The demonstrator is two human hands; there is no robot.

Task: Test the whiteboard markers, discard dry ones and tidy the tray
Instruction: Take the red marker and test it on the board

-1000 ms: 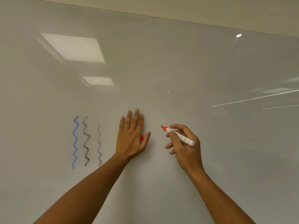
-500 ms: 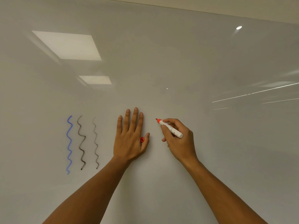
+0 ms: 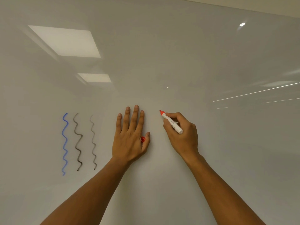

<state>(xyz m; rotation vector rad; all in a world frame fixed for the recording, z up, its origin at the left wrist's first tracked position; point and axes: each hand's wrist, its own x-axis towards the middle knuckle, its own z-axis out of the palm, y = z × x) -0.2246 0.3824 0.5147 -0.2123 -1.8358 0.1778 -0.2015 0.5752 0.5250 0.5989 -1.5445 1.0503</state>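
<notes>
On whiteboard (image 3: 178, 62), right hand (image 3: 181, 135) gripping marker (image 3: 172, 123)

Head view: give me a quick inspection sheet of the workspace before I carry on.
Surface: glossy whiteboard, reflecting ceiling lights.
Job's things: red marker, uncapped, tip at or near the board; red cap; test squiggles, blue squiggle, dark squiggle, faint grey squiggle. No red mark seen. Tray not in view.
Clutter: nothing seen.
Grippers: left hand flat on the board, cap tucked between thumb and palm; right hand grips the marker.
Cables: nothing seen.
Surroundings: strip of ceiling above the board.
</notes>
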